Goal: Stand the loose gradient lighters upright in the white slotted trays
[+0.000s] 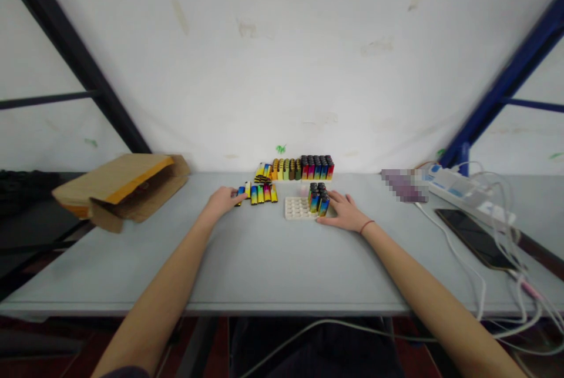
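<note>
My left hand (221,203) is at the left end of a row of lying colourful cylinders (261,194), small battery-like pieces with shiny gold ends. Its thumb and fingers close around a blue-and-yellow cylinder (240,190), partly hidden by them. A white tray (296,208) with round holes lies in front of me. Several upright black-topped cylinders (324,206) stand in its right part, while its left holes show bare. My right hand (346,213) holds the tray's right end, thumb along the front edge and fingers behind, beside the standing cylinders.
Against the wall is another tray packed with upright cylinders (317,168), with yellowish ones (286,169) left of it. An opened brown paper package (118,187) lies left. To the right are a phone (476,238), a power strip (469,196) and tangled white cables (458,254).
</note>
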`<state>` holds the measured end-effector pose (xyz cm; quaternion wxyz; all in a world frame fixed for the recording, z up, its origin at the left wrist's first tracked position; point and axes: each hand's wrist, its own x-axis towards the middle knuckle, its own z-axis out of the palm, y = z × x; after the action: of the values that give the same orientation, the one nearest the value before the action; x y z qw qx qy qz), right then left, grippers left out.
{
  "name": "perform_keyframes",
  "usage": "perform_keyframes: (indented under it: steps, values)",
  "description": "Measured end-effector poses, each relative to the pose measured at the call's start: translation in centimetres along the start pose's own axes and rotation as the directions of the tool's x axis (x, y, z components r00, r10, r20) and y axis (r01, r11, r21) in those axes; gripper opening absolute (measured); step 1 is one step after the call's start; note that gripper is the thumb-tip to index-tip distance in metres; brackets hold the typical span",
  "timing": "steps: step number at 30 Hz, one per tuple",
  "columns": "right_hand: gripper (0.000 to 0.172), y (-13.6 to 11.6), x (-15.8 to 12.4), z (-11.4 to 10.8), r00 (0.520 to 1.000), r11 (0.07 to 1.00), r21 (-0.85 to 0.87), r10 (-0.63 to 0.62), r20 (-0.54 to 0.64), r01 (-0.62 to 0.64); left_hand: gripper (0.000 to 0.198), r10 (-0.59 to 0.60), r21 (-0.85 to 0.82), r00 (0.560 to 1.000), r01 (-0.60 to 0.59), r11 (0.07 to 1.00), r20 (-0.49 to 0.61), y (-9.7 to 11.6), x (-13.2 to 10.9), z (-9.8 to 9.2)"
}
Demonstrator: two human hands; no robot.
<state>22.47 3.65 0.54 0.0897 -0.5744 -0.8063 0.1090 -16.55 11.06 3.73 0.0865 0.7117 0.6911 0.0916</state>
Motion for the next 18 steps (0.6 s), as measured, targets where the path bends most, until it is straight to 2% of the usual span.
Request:
perform_keyframes:
  steps: [6, 9, 11, 12, 14, 16, 18]
  values:
    - [0.093, 0.0, 0.0, 0.0, 1.0, 1.0, 0.001, 0.001, -0.005, -0.001, 0.022, -0.068, -0.101, 0.995, 0.074, 0.992, 0.067, -0.9, 0.2, -0.6]
    - [0.092, -0.1, 0.0, -0.1, 1.0, 1.0, 0.004, -0.006, -0.013, 0.006, 0.014, -0.086, -0.178, 0.996, 0.084, 0.98, -0.007, -0.8, 0.5, -1.0]
    - [0.092, -0.1, -0.1, -0.1, 1.0, 1.0, 0.009, -0.01, -0.013, 0.01, 0.013, -0.139, -0.344, 0.987, 0.104, 0.933, -0.079, 0.3, 0.6, -1.5]
    - [0.093, -0.1, -0.1, -0.1, 1.0, 1.0, 0.012, -0.012, -0.012, 0.012, 0.012, -0.161, -0.457, 0.983, 0.102, 0.884, -0.092, 1.2, 0.4, -1.8]
    - [0.094, -0.1, 0.0, -0.1, 1.0, 1.0, 0.013, -0.014, -0.009, 0.014, 0.011, -0.155, -0.688, 0.986, 0.067, 0.723, -0.067, 3.7, -0.1, -2.4]
    - [0.096, 0.0, 0.0, 0.0, 1.0, 1.0, 0.012, -0.012, -0.008, 0.012, 0.011, -0.063, -0.838, 0.997, 0.003, 0.545, -0.038, 7.0, -0.9, -2.7]
    - [0.097, 0.0, 0.1, 0.1, 1.0, 1.0, 0.008, -0.008, -0.009, 0.008, 0.013, 0.08, -0.944, 0.997, -0.03, 0.328, -0.003, 10.6, -1.6, -2.4]
